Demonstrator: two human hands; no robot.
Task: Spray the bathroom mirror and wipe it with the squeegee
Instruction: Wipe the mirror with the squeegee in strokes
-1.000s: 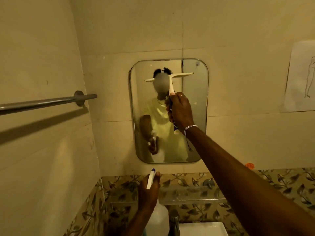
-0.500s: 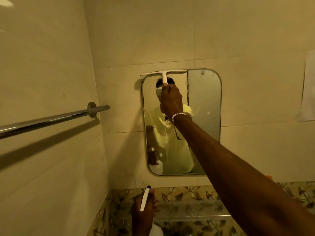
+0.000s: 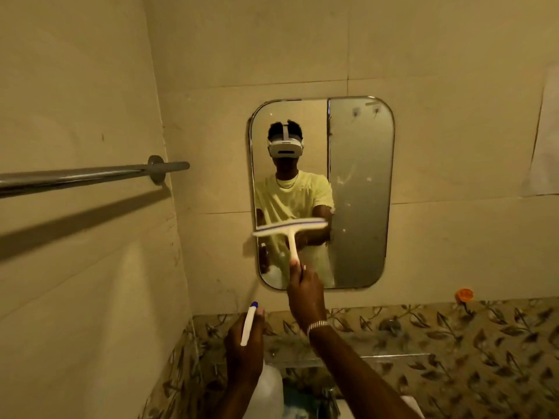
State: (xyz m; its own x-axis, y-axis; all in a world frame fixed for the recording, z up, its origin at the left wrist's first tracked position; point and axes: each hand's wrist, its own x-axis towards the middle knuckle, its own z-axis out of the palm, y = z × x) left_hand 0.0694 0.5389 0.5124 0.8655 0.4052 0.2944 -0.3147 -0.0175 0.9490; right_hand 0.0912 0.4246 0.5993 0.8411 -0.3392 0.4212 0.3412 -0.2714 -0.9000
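Note:
A rounded rectangular mirror (image 3: 360, 189) hangs on the tiled wall straight ahead, with some spots on its right half. My right hand (image 3: 305, 293) grips the handle of a white squeegee (image 3: 291, 230) with a blue-edged blade. The blade lies across the lower left part of the mirror, slightly tilted. My left hand (image 3: 245, 343) is lower, holding a white spray bottle (image 3: 267, 391) by its head, with the blue-tipped trigger nozzle (image 3: 249, 322) pointing up toward the mirror's lower left corner.
A chrome towel bar (image 3: 90, 176) sticks out from the left wall at mid height. A glass shelf (image 3: 393, 356) runs below the mirror over leaf-patterned tiles. An orange object (image 3: 464, 294) sits at the right. A paper sheet (image 3: 544, 140) hangs at far right.
The squeegee went up to the mirror's top edge, then came down the left half to the lower part. My left hand with the bottle stayed low.

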